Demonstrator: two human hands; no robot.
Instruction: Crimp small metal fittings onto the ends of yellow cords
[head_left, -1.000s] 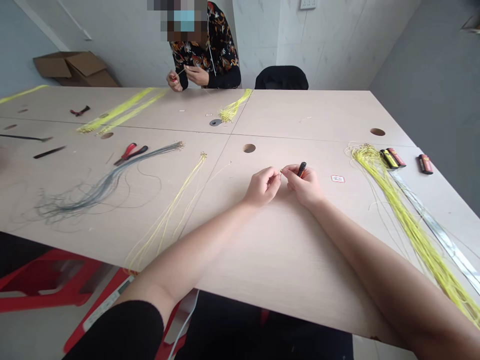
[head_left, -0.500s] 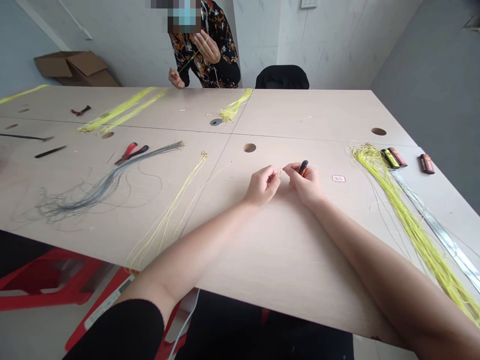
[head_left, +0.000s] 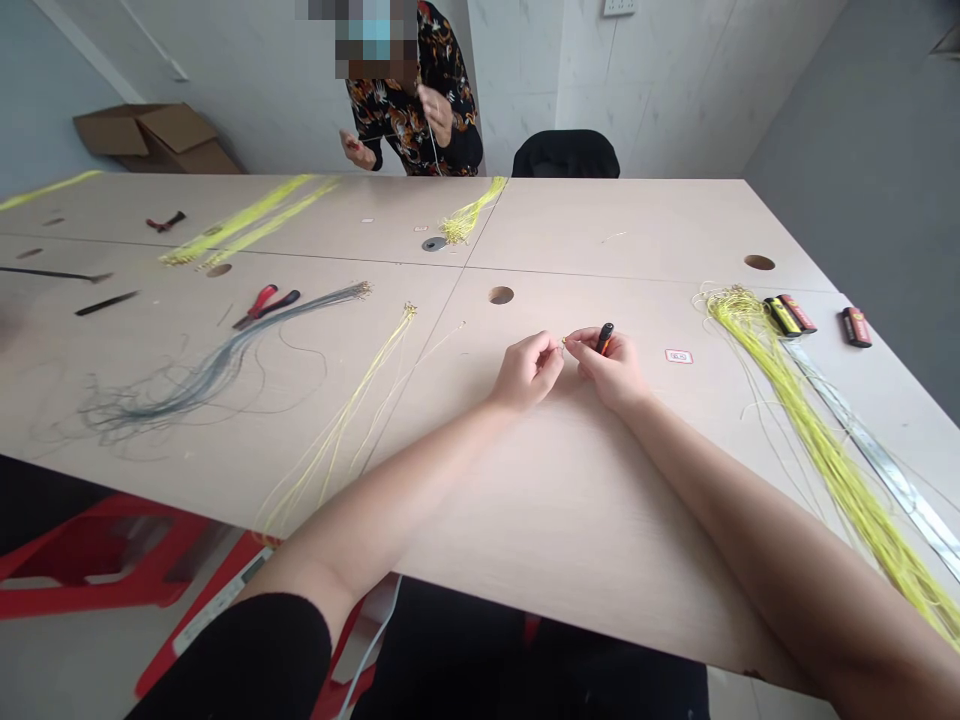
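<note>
Over the middle of the table, my left hand (head_left: 528, 372) and my right hand (head_left: 611, 368) meet at the fingertips. A tiny gold-coloured piece (head_left: 563, 342) shows between them; its shape is too small to tell. The left fingers are pinched at its left side. My right hand is closed round a dark pen-like tool (head_left: 605, 338) that stands up between the fingers, and its thumb and forefinger touch the tiny piece. To the left lie thin yellow cords (head_left: 360, 385) with gold ends. A thick yellow cord bundle (head_left: 814, 440) lies to the right.
Grey cords (head_left: 217, 370) and red-handled pliers (head_left: 264, 305) lie on the left. Lighters (head_left: 787, 315), a small label (head_left: 679, 356) and a silvery strip (head_left: 874, 455) are on the right. Across the table (head_left: 600, 550) a person (head_left: 412, 120) holds a thread.
My fingertips have come slightly closer together around the tiny piece. Across the table, the person's hands have moved apart, one lower and to the right.
</note>
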